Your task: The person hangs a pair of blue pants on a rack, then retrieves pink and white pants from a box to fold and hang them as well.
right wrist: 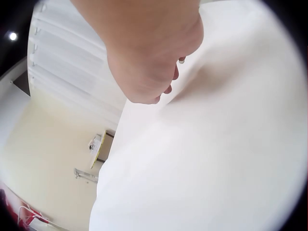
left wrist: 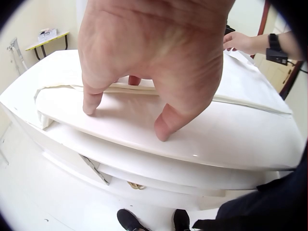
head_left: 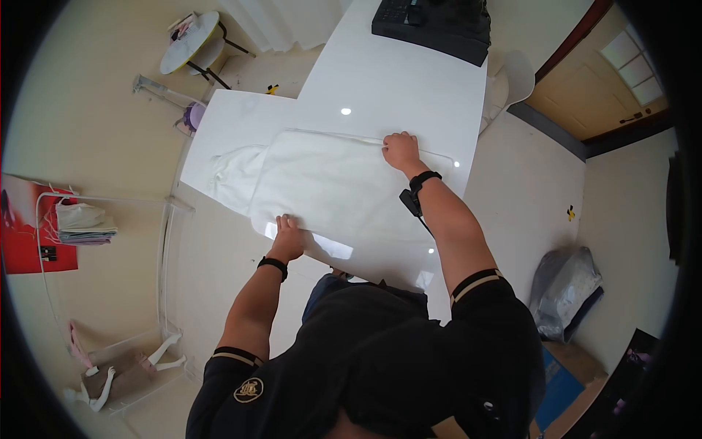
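A broad, folded white cloth (head_left: 329, 175) lies on the glossy white table (head_left: 387, 95), with a narrower, rumpled part sticking out at its left end. My left hand (head_left: 289, 240) is at the near edge of the cloth. In the left wrist view, the fingers of that hand (left wrist: 154, 62) point down and spread, fingertips on the tabletop and along the cloth's edge. Over at the far right edge, my right hand (head_left: 402, 151) has its fingers bent and pinches the cloth. The right wrist view shows these curled fingers (right wrist: 166, 89) from behind, with the cloth beneath them mostly hidden.
At the table's far end is a black device (head_left: 431, 29). A white chair (head_left: 512, 80) stands beyond the right edge. A small round side table (head_left: 191, 44) is at the back left, and a clothes rack (head_left: 164, 212) with folded clothes stands at left.
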A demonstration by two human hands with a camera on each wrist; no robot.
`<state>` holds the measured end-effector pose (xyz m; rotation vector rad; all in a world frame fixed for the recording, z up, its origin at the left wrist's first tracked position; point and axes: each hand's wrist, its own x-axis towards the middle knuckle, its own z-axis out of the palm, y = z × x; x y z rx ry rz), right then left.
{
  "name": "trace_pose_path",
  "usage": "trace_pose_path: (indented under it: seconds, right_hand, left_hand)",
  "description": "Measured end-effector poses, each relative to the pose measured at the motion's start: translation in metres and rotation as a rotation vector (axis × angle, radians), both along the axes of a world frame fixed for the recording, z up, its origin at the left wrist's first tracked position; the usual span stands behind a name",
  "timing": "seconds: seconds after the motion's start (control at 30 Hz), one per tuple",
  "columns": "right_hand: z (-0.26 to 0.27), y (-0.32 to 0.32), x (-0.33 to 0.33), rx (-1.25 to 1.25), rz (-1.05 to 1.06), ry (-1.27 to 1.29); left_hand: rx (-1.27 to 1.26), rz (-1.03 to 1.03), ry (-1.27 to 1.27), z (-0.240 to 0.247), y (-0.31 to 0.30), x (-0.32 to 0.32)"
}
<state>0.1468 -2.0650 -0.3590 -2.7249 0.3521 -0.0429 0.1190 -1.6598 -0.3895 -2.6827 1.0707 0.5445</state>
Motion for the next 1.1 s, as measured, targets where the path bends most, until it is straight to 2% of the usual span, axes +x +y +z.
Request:
trace_pose_path:
  seconds: [0.1,0.2,0.3,0.4,0.5,0.57,0.73,0.8,0.87,0.9,0.97,1.1]
  right_hand:
    - [-0.013,0.005,0.007,-0.082,0.030,0.120]
    - [-0.007,0.003,0.009,0.005,0.016,0.174]
    - [-0.002,0.001,0.011,0.000,0.013,0.143]
    - [0.002,-0.001,0.015,0.090,-0.043,0.162]
    - [-0.004,-0.005,0.014,0.128,-0.067,0.135]
    - [-0.011,-0.007,0.014,0.126,-0.122,0.054]
    - [-0.009,-0.007,0.008,0.057,-0.188,0.037]
    - [-0.005,-0.002,0.003,0.079,-0.202,0.029]
    - [-0.006,0.006,-0.006,-0.004,-0.060,-0.192]
    - [-0.008,0.012,-0.012,-0.003,-0.065,-0.190]
    - [-0.004,0.030,-0.029,-0.110,0.151,-0.236]
    - [-0.003,0.040,-0.042,-0.101,0.187,-0.104]
  left_hand:
    - [-0.035,0.018,-0.006,0.002,0.000,-0.002]
    - [-0.012,-0.016,-0.001,0.004,-0.002,-0.003]
    - [-0.006,0.003,0.021,0.003,-0.001,-0.003]
    - [-0.042,0.128,0.072,0.032,-0.016,-0.008]
    - [-0.004,0.137,0.118,0.035,-0.018,-0.007]
    - [-0.005,0.121,0.104,0.032,-0.017,-0.006]
    - [0.033,0.033,0.048,0.019,-0.009,-0.005]
    - [-0.044,0.018,0.044,0.025,-0.011,-0.006]
    - [-0.051,0.023,0.054,0.023,-0.010,-0.005]
    - [-0.060,0.034,0.061,0.022,-0.010,-0.005]
    - [-0.048,0.038,0.073,0.023,-0.011,-0.004]
    - [-0.019,0.025,0.097,0.026,-0.012,-0.003]
